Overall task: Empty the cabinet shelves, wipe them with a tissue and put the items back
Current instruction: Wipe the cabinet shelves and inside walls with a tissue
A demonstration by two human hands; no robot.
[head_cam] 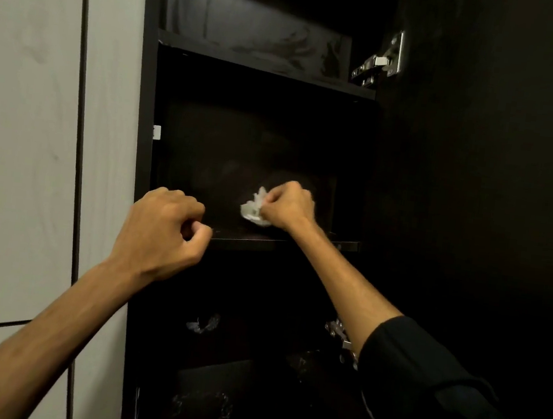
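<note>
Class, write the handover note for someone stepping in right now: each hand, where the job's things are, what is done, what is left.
Right hand: closed on the crumpled tissue, pressed to the middle shelf.
Left hand: loose fist at that shelf's front edge, nothing visible in it.
Upper shelf: bare, streaky.
Middle shelf: nothing on it but the tissue.
Lower area: dark; a pale scrap, unclear what.
Done: visible shelves emptied.
Left: finish wiping, put items back; none in view.
</note>
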